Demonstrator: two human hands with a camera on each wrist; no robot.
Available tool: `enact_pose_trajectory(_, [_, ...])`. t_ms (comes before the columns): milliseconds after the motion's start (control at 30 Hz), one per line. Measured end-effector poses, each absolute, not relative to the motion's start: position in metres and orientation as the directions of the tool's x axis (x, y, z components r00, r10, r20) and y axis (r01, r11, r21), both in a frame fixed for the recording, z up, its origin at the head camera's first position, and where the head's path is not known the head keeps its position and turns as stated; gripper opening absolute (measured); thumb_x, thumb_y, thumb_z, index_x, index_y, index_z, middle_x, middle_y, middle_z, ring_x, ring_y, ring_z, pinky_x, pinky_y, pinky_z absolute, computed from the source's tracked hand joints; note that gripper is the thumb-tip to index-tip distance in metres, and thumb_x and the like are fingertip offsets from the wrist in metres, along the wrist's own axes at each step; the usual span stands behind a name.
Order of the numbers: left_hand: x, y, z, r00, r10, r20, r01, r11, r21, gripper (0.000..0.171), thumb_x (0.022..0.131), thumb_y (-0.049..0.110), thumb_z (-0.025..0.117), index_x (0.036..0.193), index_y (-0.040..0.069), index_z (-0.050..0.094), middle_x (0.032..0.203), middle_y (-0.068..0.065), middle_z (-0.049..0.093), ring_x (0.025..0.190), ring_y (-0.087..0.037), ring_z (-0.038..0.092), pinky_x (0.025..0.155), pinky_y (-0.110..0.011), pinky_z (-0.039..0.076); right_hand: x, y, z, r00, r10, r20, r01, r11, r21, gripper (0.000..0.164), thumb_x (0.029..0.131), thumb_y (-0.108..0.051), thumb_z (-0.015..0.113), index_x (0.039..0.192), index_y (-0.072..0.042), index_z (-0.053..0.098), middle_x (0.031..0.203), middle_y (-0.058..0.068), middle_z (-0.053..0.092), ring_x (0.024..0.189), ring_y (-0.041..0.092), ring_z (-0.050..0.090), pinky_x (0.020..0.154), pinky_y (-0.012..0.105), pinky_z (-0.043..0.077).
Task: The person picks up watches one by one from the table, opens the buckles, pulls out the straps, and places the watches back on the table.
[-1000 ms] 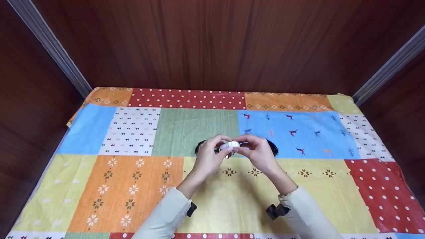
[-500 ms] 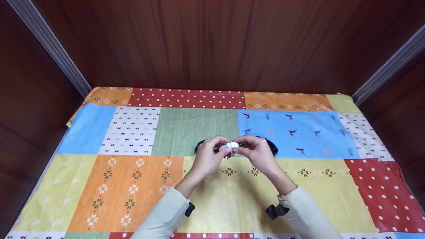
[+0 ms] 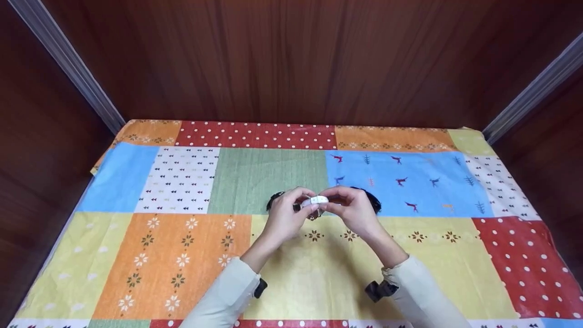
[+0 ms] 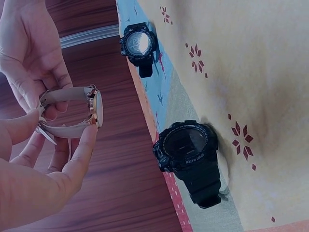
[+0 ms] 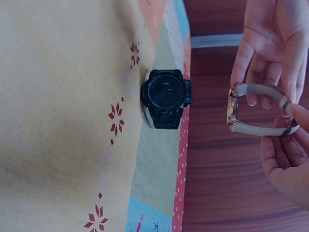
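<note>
A wristwatch point(image 3: 319, 199) with a pale strap and a rose-gold case is held up between both hands. Its strap point(image 4: 72, 94) forms a loop, with the case point(image 5: 232, 111) at the end away from the fingertips. My left hand point(image 3: 284, 214) pinches the strap near its buckle end, and one finger reaches along toward the case in the left wrist view. From the other side, my right hand point(image 3: 354, 210) grips the same end of the strap. Fingers partly hide the buckle, so how it is fastened cannot be told.
Two black sport watches lie on the patchwork tablecloth point(image 3: 182, 264) beyond the hands: one left point(image 3: 274, 200), one right point(image 3: 373, 200), both partly hidden by the hands. The left wrist view shows a large black watch point(image 4: 186, 150) and another point(image 4: 138, 44). Wood panels point(image 3: 291, 59) enclose the table.
Both hands stay almost in place. The pale strap shifts and tilts slightly between the fingertips, and a little more of the gold case shows below it.
</note>
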State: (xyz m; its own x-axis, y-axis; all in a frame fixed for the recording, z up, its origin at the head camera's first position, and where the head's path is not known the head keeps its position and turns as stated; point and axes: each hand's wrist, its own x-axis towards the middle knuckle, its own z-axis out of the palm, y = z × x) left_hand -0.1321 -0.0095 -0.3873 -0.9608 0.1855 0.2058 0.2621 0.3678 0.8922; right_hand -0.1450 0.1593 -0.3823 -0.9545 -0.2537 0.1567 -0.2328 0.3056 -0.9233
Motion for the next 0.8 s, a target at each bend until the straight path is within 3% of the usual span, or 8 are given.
enact_pose_trajectory(167, [-0.1322, -0.0100, -0.3878, -0.961, 0.191, 0.202, 0.259, 0.353, 0.899, 0.015, 0.082, 0.008, 0.067, 0.096, 0.008, 0.065, 0.092, -0.003, 0.064, 0.088, -0.018, 0.057, 0.079, -0.039, 0.047, -0.1446, 0.1605, -0.3825, -0.953, -0.260, 0.154, -0.233, 0.310, -0.922, 0.016, 0.079, 0.005, 0.066, 0.094, 0.004, 0.067, 0.090, 0.014, 0.066, 0.079, 0.021, 0.064, 0.070, 0.028, 0.052])
enact_pose_trajectory(467, [-0.1335, -0.0120, -0.3898, -0.967, 0.200, 0.157, 0.215, 0.315, 0.924, 0.013, 0.082, 0.007, 0.066, 0.096, 0.006, 0.064, 0.090, -0.003, 0.063, 0.081, -0.018, 0.060, 0.068, -0.023, 0.050, -0.1439, 0.1609, -0.3804, -0.952, -0.268, 0.146, -0.220, 0.271, -0.937, 0.017, 0.078, 0.005, 0.067, 0.094, 0.006, 0.066, 0.090, 0.016, 0.066, 0.078, 0.020, 0.065, 0.072, 0.030, 0.053])
enact_pose_trajectory(800, [-0.1340, -0.0151, -0.3947, -0.965, 0.219, 0.145, 0.205, 0.280, 0.938, 0.013, 0.083, 0.005, 0.065, 0.095, 0.003, 0.064, 0.090, -0.005, 0.063, 0.083, -0.020, 0.060, 0.072, -0.025, 0.050, -0.1438, 0.1652, -0.3795, -0.963, -0.249, 0.107, -0.172, 0.258, -0.951, 0.017, 0.078, 0.005, 0.067, 0.095, 0.007, 0.066, 0.090, 0.016, 0.065, 0.078, 0.018, 0.064, 0.073, 0.030, 0.052])
